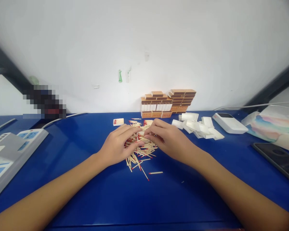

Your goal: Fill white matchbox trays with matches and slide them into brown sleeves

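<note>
Over a loose pile of red-tipped matches, my left hand curls its thumb and fingers around a small white matchbox tray, mostly hidden between the hands. My right hand meets it from the other side, fingertips pinched together at the tray's edge; whatever they hold is too small to make out. A filled tray of matches lies behind my left hand. Just behind my right fingers, another cluster of matches shows. One single match lies apart, nearer to me.
Stacked matchboxes stand against the wall. White empty trays are heaped to the right, beside a white device, a plastic packet and a phone. A power strip occupies the left of the blue table.
</note>
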`<state>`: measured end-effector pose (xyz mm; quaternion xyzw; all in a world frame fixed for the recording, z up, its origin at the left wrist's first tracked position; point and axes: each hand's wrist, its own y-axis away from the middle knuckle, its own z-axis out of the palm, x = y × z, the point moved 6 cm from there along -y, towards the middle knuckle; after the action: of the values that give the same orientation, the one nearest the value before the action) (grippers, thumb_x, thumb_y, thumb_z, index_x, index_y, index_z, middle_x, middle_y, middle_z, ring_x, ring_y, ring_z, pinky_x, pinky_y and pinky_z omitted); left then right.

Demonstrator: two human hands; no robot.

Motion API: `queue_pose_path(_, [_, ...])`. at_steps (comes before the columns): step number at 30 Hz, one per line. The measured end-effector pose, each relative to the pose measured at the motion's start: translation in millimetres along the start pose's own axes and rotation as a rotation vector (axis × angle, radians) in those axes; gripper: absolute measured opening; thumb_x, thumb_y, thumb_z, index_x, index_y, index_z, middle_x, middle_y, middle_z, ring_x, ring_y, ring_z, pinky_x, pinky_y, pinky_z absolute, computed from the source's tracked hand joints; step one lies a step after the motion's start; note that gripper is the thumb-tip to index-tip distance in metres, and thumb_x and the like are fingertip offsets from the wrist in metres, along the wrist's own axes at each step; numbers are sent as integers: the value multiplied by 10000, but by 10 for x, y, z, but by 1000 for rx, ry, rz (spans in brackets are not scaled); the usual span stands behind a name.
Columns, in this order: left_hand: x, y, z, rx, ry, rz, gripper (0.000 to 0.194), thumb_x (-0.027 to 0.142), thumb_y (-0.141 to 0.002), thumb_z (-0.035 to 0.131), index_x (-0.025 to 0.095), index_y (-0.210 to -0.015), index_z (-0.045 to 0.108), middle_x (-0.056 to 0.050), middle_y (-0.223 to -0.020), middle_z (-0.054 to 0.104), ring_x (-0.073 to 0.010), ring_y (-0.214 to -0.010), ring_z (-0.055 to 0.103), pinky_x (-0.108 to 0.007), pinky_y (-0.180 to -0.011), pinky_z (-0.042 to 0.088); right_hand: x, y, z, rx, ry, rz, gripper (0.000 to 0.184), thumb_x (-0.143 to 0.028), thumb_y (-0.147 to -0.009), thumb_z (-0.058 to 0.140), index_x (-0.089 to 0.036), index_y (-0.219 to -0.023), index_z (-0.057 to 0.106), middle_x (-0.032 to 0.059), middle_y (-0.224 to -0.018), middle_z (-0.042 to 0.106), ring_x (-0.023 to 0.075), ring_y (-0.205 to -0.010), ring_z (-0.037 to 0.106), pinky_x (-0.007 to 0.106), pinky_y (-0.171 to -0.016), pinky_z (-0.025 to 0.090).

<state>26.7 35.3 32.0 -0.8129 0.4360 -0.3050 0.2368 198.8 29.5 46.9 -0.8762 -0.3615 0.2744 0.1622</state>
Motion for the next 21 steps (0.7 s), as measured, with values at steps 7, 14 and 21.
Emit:
queue_pose_path(7, [-31, 9, 9, 11, 14, -28, 401, 360, -977, 700, 193, -1337, 644, -95, -1094, 735, -220, -962, 675, -407, -868, 567, -32, -3, -22, 10, -31, -27, 130, -253, -1033, 565, -187, -1017, 677, 56, -985, 586, 143, -754, 565, 299, -676, 452])
queue_pose_path(14, [-28, -6, -1, 4, 7, -25, 396, 389, -972, 703, 189, -1311, 658, -99, -1084, 739, -216, -933, 673, -409, -847, 565, -22, 12, -20, 30, 8, -38, 137, -224, -1035, 548, -196, -975, 668, 55, -964, 579, 152, -761, 558, 307, -683, 450])
queue_pose_path(21, [3, -24, -2, 2, 23, -38, 372, 381, -964, 711, 201, -1288, 678, -96, -1081, 745, -216, -943, 691, -402, -841, 586, 53, -7, -38, 23, -20, -24, 140, -185, -1020, 538, -213, -958, 660, 51, -957, 587, 164, -797, 584, 319, -715, 468])
